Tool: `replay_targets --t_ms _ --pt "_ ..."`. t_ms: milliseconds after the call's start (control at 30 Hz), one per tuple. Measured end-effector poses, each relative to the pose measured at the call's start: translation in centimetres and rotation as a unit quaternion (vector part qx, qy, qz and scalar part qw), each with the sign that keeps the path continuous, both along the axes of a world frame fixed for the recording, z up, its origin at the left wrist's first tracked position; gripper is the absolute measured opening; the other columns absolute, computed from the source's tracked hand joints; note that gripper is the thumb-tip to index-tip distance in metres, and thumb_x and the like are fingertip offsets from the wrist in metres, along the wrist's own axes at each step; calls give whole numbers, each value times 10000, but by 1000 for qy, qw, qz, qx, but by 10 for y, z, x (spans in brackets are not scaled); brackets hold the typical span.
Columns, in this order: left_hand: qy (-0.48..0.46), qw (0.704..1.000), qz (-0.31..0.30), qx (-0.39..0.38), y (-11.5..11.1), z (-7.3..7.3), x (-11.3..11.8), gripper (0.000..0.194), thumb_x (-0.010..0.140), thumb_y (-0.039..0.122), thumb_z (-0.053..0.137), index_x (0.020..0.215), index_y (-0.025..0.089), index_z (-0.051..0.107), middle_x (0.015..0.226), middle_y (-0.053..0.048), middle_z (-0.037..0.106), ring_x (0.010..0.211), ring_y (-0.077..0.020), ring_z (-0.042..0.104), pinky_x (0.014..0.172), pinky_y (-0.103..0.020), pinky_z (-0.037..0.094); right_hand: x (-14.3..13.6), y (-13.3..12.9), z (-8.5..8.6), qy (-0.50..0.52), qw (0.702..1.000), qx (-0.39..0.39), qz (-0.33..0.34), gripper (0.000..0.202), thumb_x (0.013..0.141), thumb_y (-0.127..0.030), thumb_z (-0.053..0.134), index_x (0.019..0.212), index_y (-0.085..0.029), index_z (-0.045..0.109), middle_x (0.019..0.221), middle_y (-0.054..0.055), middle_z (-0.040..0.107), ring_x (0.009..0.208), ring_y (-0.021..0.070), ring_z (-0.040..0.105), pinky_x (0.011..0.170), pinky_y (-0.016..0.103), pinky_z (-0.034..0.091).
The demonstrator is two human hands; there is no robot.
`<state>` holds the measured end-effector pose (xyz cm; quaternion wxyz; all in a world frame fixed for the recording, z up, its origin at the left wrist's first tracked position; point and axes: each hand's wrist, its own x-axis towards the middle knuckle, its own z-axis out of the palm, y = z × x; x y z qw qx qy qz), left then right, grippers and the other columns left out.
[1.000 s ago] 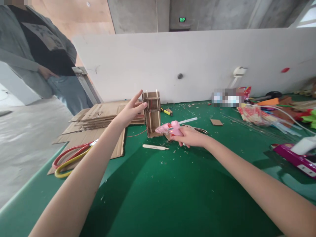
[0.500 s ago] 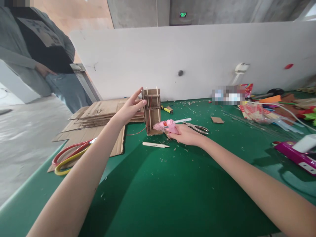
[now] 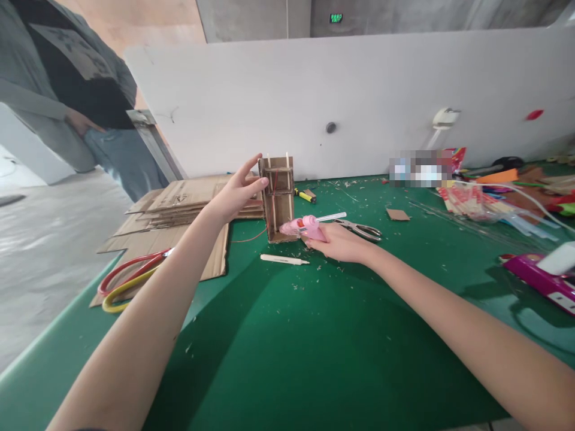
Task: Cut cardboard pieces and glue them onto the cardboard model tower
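A narrow open cardboard box (image 3: 284, 207) stands upright on the green table, with thin sticks and red wire inside it. At its left side, my left hand (image 3: 237, 193) grips the edge, index finger near the top and thumb at the front; the other fingers are partly hidden. My right hand (image 3: 338, 242) is wrapped around a pink hot glue gun (image 3: 309, 227) with a clear glue stick poking out of its back. The gun's nozzle points into the lower part of the box; whether it touches cannot be made out. In front lies a white marker pen (image 3: 284, 260).
Stacked cardboard sheets (image 3: 188, 200) and scissors (image 3: 130, 272) with red and yellow handles lie at left. Behind are a yellow cutter (image 3: 306, 196), pliers (image 3: 362, 230) and a cardboard scrap (image 3: 398, 214). A purple power strip (image 3: 530, 278) is at right. A person (image 3: 85, 90) stands at far left.
The view has tilted slightly downward, so the background sits a little higher. Both hands keep their holds, and the glue gun's nozzle stays at the box's lower part.
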<state>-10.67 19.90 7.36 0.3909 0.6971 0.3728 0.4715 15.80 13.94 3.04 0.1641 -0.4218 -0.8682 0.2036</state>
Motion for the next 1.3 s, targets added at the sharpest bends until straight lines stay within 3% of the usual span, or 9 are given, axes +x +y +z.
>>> replay_targets --t_ms 167,500,767,1133,1300 --pt "12 1000 23 6 -1 2 1 756 752 436 712 1407 349 344 1134 -83 616 1015 -234 615 742 -325 567 -2 -1 -3 17 1000 11 -8 277 894 -362 473 1050 -180 612 889 63 687 732 196 608 629 271 411" --pt "60 996 54 22 -10 9 8 754 733 429 717 1376 312 341 1101 -89 589 926 -220 642 749 -385 588 1 -2 -6 29 999 2 44 302 902 -308 455 1139 -203 610 1012 55 691 862 216 625 729 290 436" --pt "52 997 51 12 -11 9 6 748 725 411 734 1361 313 352 1118 -92 568 950 -215 633 742 -365 587 4 -3 -5 5 999 19 -27 335 890 -412 462 1095 -187 602 853 57 674 666 176 565 585 266 368" --pt "55 998 19 19 -11 9 3 745 715 419 745 1346 325 361 1167 -95 558 990 -231 630 742 -337 578 -1 8 -4 -18 999 -19 -35 272 867 -433 465 834 -184 570 699 34 634 612 161 545 584 266 360" --pt "46 999 -14 26 -10 9 1 732 701 376 762 1322 330 376 1192 -87 562 980 -231 641 759 -363 579 -2 10 -2 -13 998 -48 -25 268 866 -431 474 825 -185 573 606 12 616 557 155 559 580 266 383"
